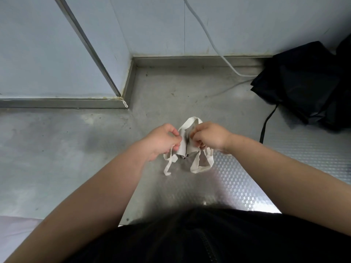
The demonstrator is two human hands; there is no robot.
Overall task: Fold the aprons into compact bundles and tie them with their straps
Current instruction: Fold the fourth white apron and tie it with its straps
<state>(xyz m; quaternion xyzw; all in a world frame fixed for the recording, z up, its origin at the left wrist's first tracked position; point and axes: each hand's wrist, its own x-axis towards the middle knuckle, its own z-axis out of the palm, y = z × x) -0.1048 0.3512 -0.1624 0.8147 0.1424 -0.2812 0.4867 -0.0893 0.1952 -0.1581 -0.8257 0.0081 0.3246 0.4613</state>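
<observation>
Dull steel bench [76, 149] with a raised back rim, black cloth heap [303, 82] at its far right, black strap [266, 126] trailing forward from it, white cable [237, 73] beside the heap

Pale blue-grey wall panels [161, 25] fill the upper half and meet in an inside corner where the wall steps back. A brushed metal trim strip [89, 48] runs down the edge of the left panel to the foot of that corner. A low metal upstand [190, 60] follows the base of the walls (yellowish residue shows at the joint). Below it spreads a dull steel surface [57, 149], smudged and flecked with dark spots. Toward the lower right, an embossed diamond-pattern area [237, 183] catches brighter light. A white cable [221, 55] hangs down the back wall onto the surface. A pale lilac patch [15, 230] shows in the lower left corner.
</observation>
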